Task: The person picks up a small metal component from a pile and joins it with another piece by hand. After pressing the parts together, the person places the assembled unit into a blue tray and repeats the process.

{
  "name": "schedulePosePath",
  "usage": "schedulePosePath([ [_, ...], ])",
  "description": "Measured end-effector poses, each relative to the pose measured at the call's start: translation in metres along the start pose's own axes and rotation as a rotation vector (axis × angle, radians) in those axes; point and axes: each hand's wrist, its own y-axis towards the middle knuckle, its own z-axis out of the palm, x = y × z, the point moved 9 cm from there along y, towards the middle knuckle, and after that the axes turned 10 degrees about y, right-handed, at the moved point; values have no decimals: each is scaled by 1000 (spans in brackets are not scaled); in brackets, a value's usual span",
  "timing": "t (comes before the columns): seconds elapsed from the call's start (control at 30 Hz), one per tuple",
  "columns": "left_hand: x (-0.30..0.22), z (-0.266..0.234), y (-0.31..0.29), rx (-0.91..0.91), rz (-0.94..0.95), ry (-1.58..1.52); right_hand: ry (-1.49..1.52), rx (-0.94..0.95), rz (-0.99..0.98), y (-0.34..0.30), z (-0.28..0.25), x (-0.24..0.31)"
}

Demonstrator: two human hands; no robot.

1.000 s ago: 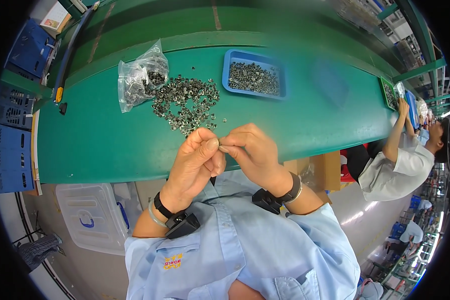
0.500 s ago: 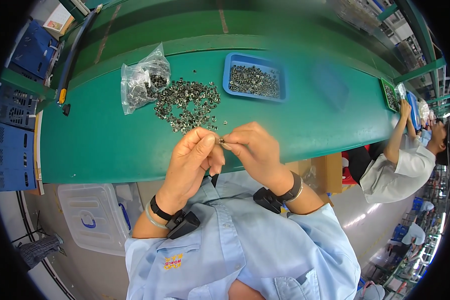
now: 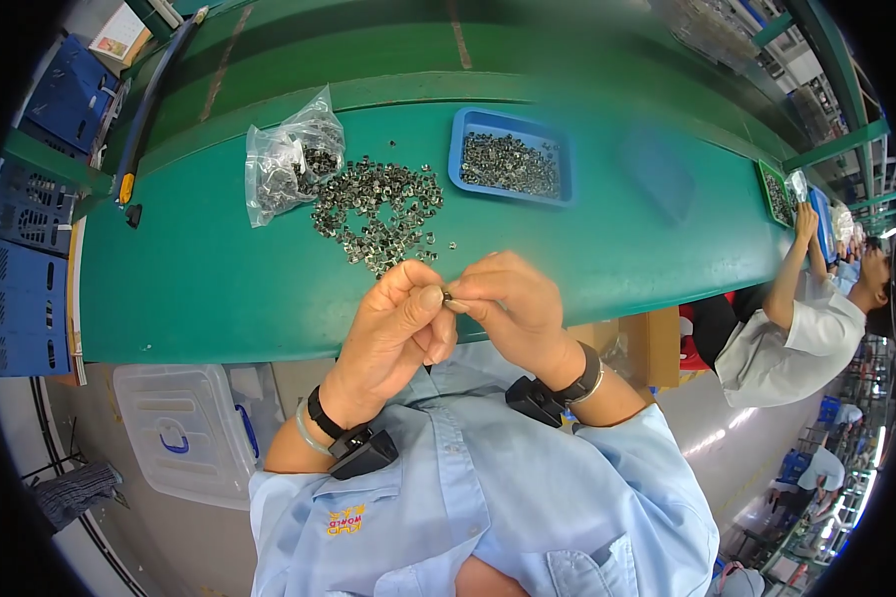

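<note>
Over the near edge of the green table (image 3: 189, 308), my left hand (image 3: 398, 316) and my right hand (image 3: 513, 298) meet fingertip to fingertip. Between them they pinch one small dark metal part (image 3: 447, 296); most of it is hidden by the fingers. Just beyond my left hand spreads a loose pile of small shiny metal parts (image 3: 378, 204). A clear plastic bag (image 3: 277, 174) with more such parts lies at the pile's left. Farther right, a blue tray (image 3: 455, 149) holds many similar parts.
Blue crates (image 3: 28, 308) stand at the left edge. A lidded clear plastic box (image 3: 184, 428) is on the floor below the table. To the right a co-worker in a pale shirt (image 3: 801, 343) sits at the table, reaching toward a green tray (image 3: 767, 194).
Both hands have shifted slightly nearer to me and right, still joined around the small part. The view has moved a little; pile, bag and tray look unchanged.
</note>
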Motion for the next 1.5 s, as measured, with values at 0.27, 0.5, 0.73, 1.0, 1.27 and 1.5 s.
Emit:
schedulePosePath([
  [0.27,-4,-6,1,-25,-13,53,45,11,-24,-1,5,-6],
  [0.5,-9,-3,2,-96,-30,154,70,-30,72,-4,1,-18],
  [0.73,-7,3,2,-120,-54,184,250,-112,158,-12,-5,-29],
  [1.0,-1,-1,7,-116,-76,305,185,-98,146,-14,-8,-29],
  [1.27,-21,-23,7,-207,9,243,-266,-119,60,38,-66,-55],
  [1.5,-15,-57,-3,-280,9,222,-583,-9,127,50,-58,-81],
])
